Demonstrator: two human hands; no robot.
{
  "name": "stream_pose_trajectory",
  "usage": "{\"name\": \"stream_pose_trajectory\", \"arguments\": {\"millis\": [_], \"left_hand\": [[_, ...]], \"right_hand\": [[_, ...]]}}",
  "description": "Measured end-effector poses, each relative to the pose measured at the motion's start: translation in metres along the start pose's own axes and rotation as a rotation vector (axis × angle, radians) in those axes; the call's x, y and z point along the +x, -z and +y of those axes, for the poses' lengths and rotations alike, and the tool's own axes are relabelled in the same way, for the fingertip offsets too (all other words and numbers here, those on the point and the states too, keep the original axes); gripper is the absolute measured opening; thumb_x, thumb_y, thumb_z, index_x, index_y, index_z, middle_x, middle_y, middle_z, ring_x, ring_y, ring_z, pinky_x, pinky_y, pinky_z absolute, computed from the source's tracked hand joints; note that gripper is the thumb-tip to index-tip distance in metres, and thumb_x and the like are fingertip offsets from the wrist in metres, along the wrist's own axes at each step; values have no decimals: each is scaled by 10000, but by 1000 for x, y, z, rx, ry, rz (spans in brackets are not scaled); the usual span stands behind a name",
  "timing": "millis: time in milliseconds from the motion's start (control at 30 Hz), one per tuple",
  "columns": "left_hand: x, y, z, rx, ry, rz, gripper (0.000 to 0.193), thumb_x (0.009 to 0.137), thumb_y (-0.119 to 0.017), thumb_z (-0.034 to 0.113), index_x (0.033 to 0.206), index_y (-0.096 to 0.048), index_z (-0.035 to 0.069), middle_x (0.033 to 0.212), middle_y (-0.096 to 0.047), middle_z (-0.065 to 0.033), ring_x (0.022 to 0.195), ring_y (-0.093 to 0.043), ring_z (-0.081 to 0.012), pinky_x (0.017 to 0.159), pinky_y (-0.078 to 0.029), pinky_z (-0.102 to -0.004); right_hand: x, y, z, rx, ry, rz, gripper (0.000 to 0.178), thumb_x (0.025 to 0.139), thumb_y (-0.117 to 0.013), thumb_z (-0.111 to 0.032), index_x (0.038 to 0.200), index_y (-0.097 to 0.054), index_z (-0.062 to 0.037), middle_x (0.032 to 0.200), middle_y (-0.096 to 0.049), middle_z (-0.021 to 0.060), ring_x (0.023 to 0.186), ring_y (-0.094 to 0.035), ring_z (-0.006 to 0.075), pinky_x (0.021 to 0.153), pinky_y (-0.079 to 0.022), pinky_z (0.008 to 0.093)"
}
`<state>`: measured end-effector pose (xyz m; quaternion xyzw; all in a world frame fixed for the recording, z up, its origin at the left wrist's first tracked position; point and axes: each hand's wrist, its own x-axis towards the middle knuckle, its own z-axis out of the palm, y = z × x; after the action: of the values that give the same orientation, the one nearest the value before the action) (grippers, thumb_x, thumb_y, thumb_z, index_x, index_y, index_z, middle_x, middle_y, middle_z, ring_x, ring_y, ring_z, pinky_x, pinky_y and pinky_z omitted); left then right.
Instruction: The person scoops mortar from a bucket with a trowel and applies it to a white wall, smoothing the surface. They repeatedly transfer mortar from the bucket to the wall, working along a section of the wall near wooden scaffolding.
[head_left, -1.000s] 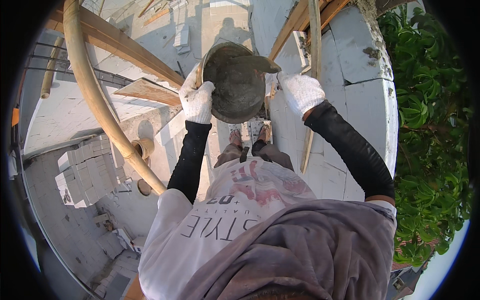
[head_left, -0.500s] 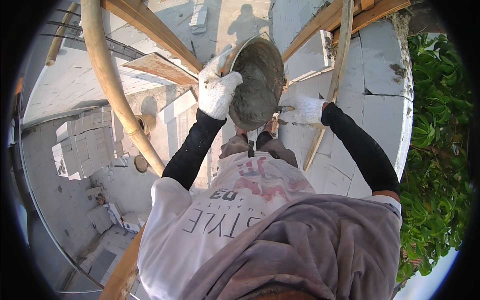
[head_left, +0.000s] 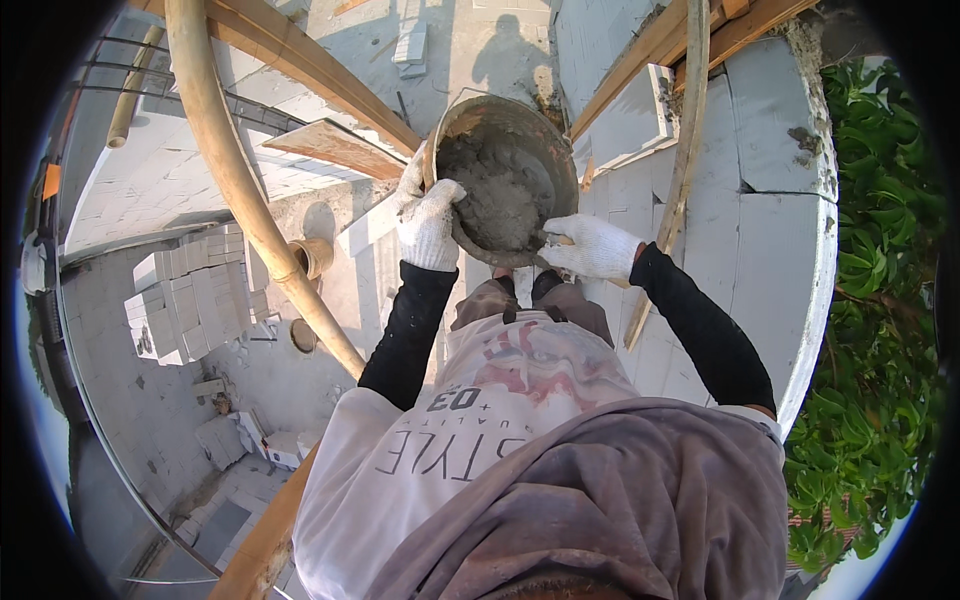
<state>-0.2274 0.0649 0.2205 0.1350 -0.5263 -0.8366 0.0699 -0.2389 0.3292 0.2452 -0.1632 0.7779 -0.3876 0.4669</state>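
Observation:
A round bucket of wet grey mortar is tilted toward me, so its inside shows. My left hand, in a white knit glove, is closed on the bucket's left rim. At the lower right of the rim is my right hand, gloved the same way. Its fingers are closed round what looks like a trowel; only a bit of the handle shows, and the blade cannot be made out.
A pale block wall runs along my right, with green foliage beyond it. A bamboo pole and timber beams slope past on the left. Stacked white blocks and another bucket stand far below.
The bucket has turned more upright, showing a rounder mouth, and sits slightly right. My left hand has come down a little; my right hand has moved left and lower, against the rim.

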Motion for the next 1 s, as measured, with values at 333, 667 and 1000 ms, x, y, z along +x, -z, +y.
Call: {"name": "stream_pose_trajectory", "arguments": {"millis": [333,667,1000], "left_hand": [[-6,-49,-31,-171,197,-96,626,779,-591,-73,1402,-623,-23,1196,-730,-89,1025,-689,-170,901,-551,-278],[-8,-84,-75,-218,369,-157,570,740,-595,-99,1289,-675,26,1105,-731,-49,937,-663,-156,812,-527,-275],[-9,9,-142,-78,236,111,635,706,-563,-109,1330,-634,-18,1181,-703,-80,985,-661,-176,829,-527,-284]], "right_hand": [[-110,37,23,-192,-26,323,446,1029,-649,-348,1292,-678,11,908,-724,238,817,-723,318,784,-566,422],[-320,137,-15,494,-214,551,394,1054,-667,-332,1213,-665,28,855,-668,33,673,-648,94,499,-554,255],[-329,409,-130,-563,-643,873,540,1055,-510,-454,872,-702,17,785,-705,161,550,-674,306,539,-581,461]]}}
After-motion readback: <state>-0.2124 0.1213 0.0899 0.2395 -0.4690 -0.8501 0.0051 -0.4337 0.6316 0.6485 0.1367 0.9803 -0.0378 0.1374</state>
